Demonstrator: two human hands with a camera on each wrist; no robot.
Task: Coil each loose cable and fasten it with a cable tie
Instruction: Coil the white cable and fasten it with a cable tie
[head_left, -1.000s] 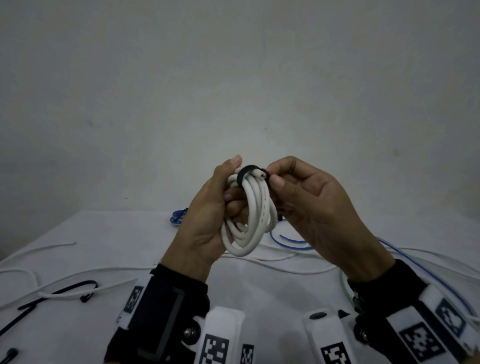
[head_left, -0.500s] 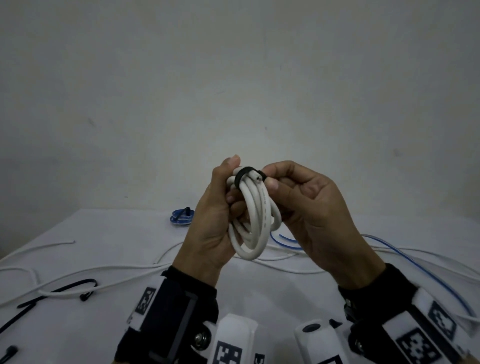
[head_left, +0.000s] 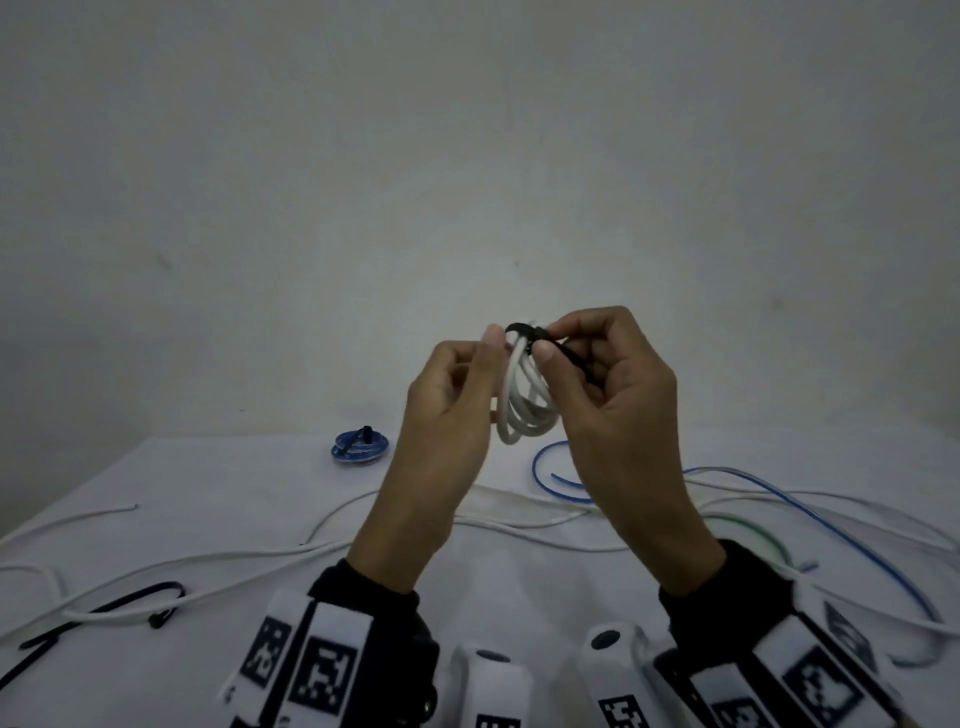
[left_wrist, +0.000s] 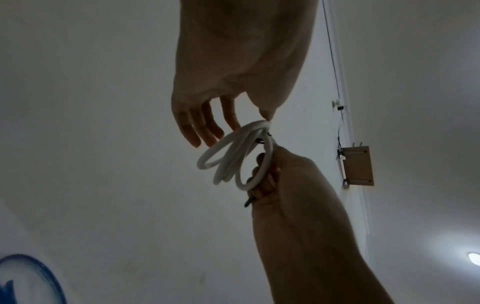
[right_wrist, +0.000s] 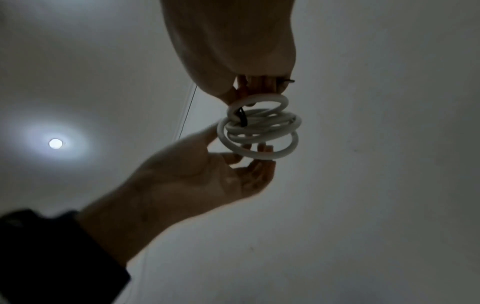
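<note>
You will find no word, number, brand or label legible anywhere here. The only markings are black-and-white square code patterns on the white wrist bands (head_left: 306, 670) just behind your left hand (head_left: 447, 415) and on the bands (head_left: 810, 680) behind your right hand (head_left: 618, 395), and they carry no letters or digits. The white cable coil (head_left: 524, 410) between your fingers shows no readable print.
</note>
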